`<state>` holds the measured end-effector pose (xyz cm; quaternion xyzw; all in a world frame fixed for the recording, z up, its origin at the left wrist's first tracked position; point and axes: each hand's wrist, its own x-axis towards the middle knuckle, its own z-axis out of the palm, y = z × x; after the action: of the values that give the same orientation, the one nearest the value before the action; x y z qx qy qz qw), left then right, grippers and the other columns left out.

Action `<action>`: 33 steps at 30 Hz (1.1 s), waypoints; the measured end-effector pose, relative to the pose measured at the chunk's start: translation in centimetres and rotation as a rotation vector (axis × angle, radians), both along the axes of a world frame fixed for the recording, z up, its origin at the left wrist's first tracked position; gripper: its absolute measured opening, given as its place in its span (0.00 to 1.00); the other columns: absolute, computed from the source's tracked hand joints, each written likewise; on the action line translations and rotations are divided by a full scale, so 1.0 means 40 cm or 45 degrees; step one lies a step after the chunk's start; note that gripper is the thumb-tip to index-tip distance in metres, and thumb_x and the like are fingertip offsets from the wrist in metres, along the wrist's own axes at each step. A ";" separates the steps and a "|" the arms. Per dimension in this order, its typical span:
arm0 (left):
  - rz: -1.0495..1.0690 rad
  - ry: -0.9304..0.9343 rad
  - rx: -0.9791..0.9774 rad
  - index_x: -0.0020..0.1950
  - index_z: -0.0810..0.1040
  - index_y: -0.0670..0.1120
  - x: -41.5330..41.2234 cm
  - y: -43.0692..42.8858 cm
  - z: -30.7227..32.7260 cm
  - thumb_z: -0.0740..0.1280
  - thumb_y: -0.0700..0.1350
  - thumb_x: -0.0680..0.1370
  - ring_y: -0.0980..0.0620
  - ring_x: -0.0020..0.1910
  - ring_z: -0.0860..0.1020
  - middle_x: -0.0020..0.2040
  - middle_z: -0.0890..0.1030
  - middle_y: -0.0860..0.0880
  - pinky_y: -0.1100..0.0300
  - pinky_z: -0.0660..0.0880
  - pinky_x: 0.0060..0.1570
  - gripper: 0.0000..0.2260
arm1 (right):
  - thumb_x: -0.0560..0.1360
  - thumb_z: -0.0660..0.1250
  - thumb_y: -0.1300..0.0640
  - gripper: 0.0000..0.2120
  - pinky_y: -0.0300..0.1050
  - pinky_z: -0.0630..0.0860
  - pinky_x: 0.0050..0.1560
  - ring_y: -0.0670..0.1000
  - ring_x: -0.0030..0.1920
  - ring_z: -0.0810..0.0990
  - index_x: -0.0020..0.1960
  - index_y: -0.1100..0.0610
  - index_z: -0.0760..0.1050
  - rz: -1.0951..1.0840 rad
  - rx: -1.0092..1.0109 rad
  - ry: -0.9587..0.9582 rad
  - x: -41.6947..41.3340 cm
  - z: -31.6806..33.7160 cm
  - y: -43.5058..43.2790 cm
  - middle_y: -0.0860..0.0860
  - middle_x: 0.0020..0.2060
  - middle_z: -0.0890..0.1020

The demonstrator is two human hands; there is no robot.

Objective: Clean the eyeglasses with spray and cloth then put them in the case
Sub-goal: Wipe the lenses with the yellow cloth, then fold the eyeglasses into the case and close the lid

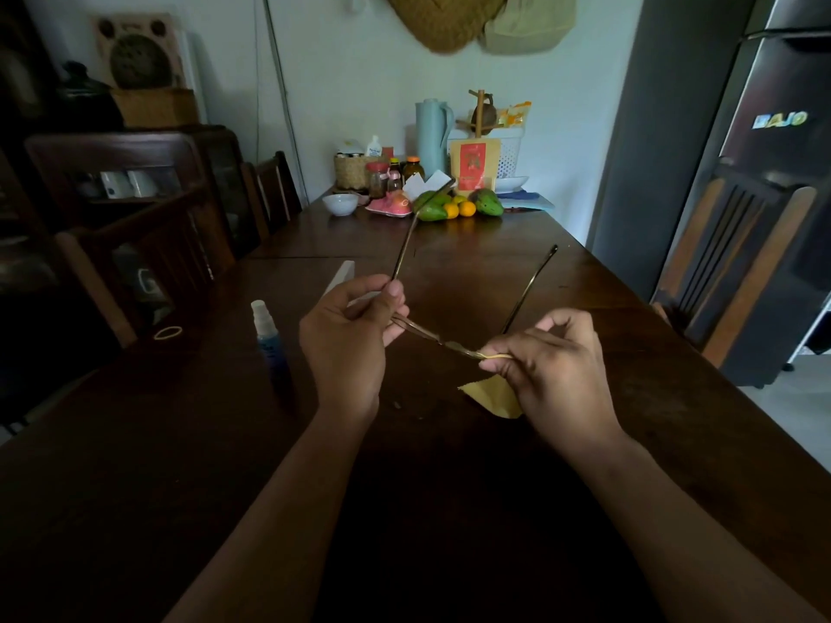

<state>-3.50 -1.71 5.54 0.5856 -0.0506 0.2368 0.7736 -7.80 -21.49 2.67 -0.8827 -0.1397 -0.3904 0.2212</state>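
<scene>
I have my left grip (346,339) clamped on the eyeglasses (443,343) at the left hinge. They are held above the worktop (517,272) with the temples pointing far. My right grip (553,366) pinches the yellow cloth (494,397) round the right lens. The spray bottle (267,339) stands just left of my left grip.

Spray bottle (265,337) left of eyeglasses (434,340) (cloth (492,397) beneath)
</scene>
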 end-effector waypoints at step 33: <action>-0.516 0.025 0.055 0.56 0.83 0.40 0.017 0.013 0.010 0.67 0.32 0.77 0.41 0.51 0.85 0.48 0.86 0.40 0.51 0.81 0.53 0.10 | 0.75 0.72 0.59 0.05 0.41 0.79 0.47 0.48 0.43 0.84 0.48 0.52 0.85 0.416 0.601 0.719 0.024 0.001 -0.020 0.49 0.41 0.87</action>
<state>-2.81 -1.18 5.95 0.5822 -0.1651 0.0694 0.7931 -6.85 -22.29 2.69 -0.8464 -0.1184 -0.1135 0.5066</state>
